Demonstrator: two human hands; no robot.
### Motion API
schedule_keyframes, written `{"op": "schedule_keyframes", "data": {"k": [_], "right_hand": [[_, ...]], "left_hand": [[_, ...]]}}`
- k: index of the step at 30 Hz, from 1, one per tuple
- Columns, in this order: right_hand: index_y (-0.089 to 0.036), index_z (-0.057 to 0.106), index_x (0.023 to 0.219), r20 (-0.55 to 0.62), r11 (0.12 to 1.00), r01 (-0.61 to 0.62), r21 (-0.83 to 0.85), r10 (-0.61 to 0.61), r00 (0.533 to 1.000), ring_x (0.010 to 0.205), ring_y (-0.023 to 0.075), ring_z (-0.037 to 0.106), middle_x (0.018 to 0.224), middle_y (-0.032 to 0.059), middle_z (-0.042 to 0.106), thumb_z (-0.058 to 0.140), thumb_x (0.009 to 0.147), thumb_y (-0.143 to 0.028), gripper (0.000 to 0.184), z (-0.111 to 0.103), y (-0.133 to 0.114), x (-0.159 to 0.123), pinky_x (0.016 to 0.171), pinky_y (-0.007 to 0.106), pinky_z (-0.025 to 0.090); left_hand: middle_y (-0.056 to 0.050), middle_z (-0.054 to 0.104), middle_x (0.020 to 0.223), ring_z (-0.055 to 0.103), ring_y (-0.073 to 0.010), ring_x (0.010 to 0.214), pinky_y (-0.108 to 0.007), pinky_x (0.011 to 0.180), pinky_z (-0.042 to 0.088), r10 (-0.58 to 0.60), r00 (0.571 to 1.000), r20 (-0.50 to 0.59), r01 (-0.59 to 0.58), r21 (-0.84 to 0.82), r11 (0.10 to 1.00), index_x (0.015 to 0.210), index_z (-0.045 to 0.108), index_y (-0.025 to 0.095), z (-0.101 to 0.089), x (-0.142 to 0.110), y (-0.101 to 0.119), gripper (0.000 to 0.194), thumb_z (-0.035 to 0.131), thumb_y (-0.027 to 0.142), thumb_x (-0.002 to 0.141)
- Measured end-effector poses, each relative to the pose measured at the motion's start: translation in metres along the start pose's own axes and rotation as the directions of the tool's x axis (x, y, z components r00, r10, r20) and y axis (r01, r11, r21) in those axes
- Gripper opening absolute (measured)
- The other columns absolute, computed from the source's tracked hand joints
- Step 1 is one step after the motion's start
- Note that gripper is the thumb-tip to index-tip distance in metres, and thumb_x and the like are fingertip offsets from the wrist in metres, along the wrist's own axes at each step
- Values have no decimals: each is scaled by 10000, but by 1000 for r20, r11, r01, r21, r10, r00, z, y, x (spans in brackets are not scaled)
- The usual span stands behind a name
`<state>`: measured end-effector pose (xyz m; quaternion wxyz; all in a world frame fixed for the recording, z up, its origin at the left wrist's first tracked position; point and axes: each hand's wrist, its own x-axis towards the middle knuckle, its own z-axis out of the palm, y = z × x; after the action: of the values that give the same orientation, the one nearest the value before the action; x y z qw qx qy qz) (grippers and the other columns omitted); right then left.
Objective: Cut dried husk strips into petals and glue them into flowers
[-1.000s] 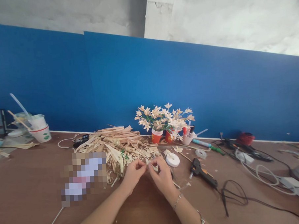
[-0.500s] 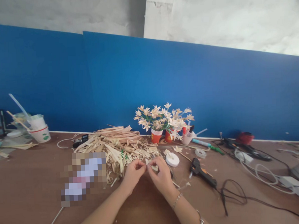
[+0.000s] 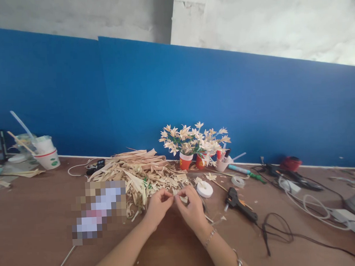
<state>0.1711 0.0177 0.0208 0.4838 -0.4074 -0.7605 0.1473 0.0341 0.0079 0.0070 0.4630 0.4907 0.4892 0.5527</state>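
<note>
On worktop [image 3: 28, 218], front centre: left hand [image 3: 159, 206] just beside right hand [image 3: 192, 207]. Behind, reaching leftward: heap of strips [image 3: 134, 162]. Behind heap's right end: flowers [image 3: 183, 136] in cups [image 3: 186, 162]. Right of right hand: tape roll [image 3: 208, 192], then glue gun [image 3: 238, 203], cord [image 3: 305, 238] farther right. Far left: tub [image 3: 50, 160]. Behind all: panel [image 3: 193, 85].

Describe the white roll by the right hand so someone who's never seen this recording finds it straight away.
From the blue partition, drop to the red cups of pale flowers on the brown table. Below them, just beyond the right hand, lies the white roll. It is solid white, unlike the smaller, translucent ring farther right.
</note>
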Motion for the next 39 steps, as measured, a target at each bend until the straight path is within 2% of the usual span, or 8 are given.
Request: {"op": "schedule_keyframes", "data": {"k": [8, 39], "right_hand": [[-198, 519, 693, -33, 1000, 9, 2, -9, 999, 686, 159, 504, 705, 13, 526, 504, 772, -144, 97, 2, 2, -1, 622, 263, 395], [-196, 520, 691, -22, 1000, -3, -7, 3, 1000, 692, 158, 507, 711, 13, 529, 512, 763, -126, 101, 1, 0, -1, 631, 261, 393]], "left_hand": [[31, 550, 608, 486, -117, 596, -228, 599, 367, -29, 999, 22, 29, 7, 1000, 644, 558, 161, 0, -1, 3, 118, 597, 266, 681], [26, 563, 619, 503, -122, 609, -231, 617, 385, -2, 999, 35, 2, -3, 1000, 652, 563, 164, -1, 0, -2, 111, 609, 263, 674]]}}
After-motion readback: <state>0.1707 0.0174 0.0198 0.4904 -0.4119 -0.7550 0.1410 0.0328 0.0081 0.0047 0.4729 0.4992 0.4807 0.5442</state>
